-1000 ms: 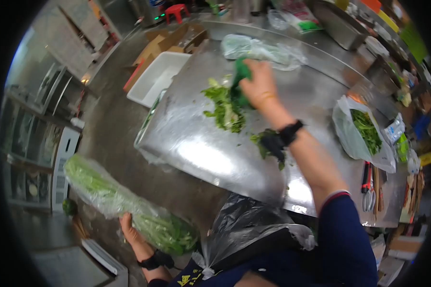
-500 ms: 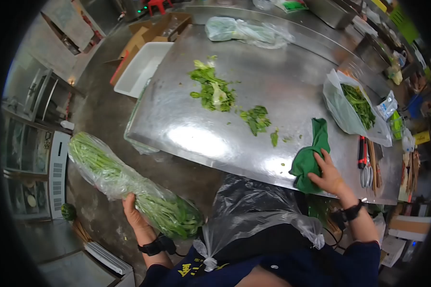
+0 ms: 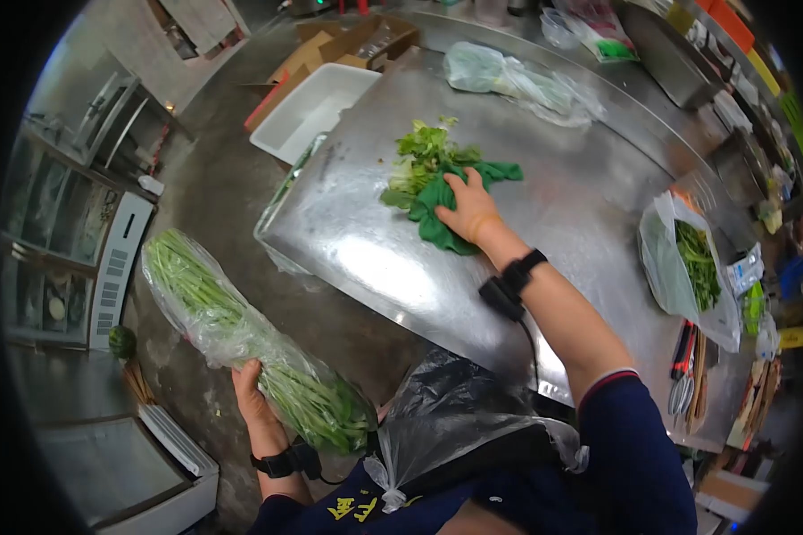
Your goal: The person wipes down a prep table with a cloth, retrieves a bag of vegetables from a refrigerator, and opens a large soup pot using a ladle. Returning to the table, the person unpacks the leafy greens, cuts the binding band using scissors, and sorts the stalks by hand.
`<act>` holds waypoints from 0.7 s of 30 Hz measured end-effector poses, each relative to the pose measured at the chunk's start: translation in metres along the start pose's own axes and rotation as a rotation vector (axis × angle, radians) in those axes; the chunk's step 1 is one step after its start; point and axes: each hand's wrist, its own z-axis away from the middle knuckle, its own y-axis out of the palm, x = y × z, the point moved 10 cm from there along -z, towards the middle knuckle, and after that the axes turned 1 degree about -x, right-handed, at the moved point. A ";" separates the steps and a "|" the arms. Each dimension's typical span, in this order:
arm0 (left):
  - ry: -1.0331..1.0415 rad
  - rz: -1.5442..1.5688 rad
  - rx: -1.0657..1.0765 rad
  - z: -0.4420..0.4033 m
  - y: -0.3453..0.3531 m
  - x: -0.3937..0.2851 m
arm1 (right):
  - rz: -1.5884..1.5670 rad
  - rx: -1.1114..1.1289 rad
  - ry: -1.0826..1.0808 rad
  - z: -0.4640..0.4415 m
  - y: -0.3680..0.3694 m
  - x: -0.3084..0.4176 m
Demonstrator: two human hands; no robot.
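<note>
My left hand grips a long clear plastic bag of leafy green vegetables around its lower half, held out beyond the table's left front edge. On the metal table, my right hand presses a green cloth down with its fingers curved over it. The cloth touches a heap of loose leaf scraps, and part of the heap lies beyond and left of it.
A white bin and cardboard boxes stand past the table's left end. Another bagged bundle lies at the back. On the right are an open bag of greens and scissors.
My right hand has swept the green cloth leftward and away from me, pushing the smaller scraps into the heap. My left hand keeps its hold on the bagged vegetables. The view has shifted slightly.
</note>
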 end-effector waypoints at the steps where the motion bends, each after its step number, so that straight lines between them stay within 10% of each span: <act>1: 0.008 -0.018 -0.029 0.001 -0.001 -0.002 | -0.069 -0.046 -0.003 -0.019 -0.003 0.003; 6: 0.019 0.016 -0.001 0.003 -0.002 -0.001 | -0.332 -0.382 -0.201 -0.043 -0.090 0.029; 12: -0.033 0.096 0.048 -0.002 -0.003 0.001 | -0.475 -0.258 -0.363 0.045 -0.169 0.087; 21: -0.075 0.058 0.105 -0.004 0.006 0.007 | 0.042 0.225 -0.290 0.103 0.022 0.066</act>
